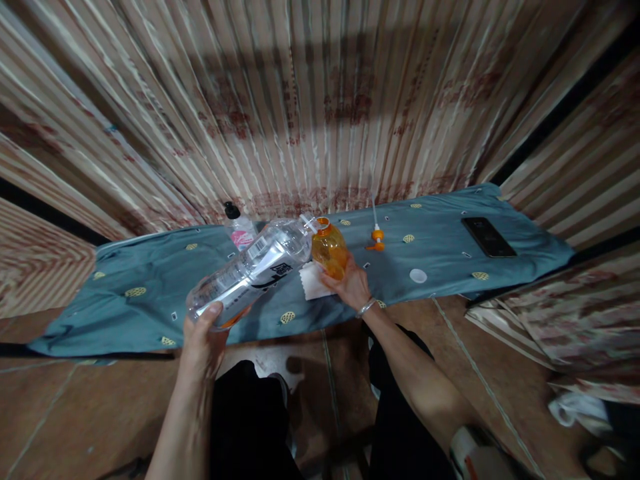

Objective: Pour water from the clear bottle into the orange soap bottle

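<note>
Hands [204,337] [351,283] around clear bottle [257,268] and amber bottle [330,247], with orange pump [377,236], phone [489,237], white disc [419,275] rightward

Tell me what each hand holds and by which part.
The left hand holds the clear bottle near its base; the right hand holds the orange bottle by its lower part.

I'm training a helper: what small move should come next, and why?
Probably bring the mouth of the large clear plastic bottle over the open neck of the rounded translucent orange bottle: the left hand holds the first tilted, its mouth beside that neck, and the right hand grips the second.
</note>
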`<state>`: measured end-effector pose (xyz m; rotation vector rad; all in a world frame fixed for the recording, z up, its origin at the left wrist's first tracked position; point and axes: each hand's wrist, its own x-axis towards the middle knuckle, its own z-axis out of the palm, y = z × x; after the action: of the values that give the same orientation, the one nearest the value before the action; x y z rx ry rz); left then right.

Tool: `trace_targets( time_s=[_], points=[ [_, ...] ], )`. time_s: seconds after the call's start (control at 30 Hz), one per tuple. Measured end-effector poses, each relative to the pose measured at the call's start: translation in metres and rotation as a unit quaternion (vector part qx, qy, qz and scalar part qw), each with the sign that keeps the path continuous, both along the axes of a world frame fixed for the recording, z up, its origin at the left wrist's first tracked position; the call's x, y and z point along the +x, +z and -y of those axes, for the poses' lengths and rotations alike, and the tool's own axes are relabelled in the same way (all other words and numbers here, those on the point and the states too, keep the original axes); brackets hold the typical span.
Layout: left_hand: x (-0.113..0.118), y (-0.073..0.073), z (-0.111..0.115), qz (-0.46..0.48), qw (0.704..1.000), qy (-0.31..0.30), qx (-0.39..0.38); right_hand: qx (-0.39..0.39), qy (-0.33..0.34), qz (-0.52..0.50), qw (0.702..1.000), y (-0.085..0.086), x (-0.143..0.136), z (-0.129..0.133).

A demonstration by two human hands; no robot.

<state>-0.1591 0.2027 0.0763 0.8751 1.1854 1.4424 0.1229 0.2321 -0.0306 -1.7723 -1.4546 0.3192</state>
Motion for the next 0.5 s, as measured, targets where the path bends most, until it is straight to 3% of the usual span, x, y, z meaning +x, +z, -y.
trace_targets(
  time_s=[0.5],
  points=[
    [-0.0038, -0.0033, -0.0013, -0.006, 1.000, -0.001, 0.005, 0.004, 0.001, 0.008, 1.000, -0.0012, 0.0002, 0.0003]
  ],
)
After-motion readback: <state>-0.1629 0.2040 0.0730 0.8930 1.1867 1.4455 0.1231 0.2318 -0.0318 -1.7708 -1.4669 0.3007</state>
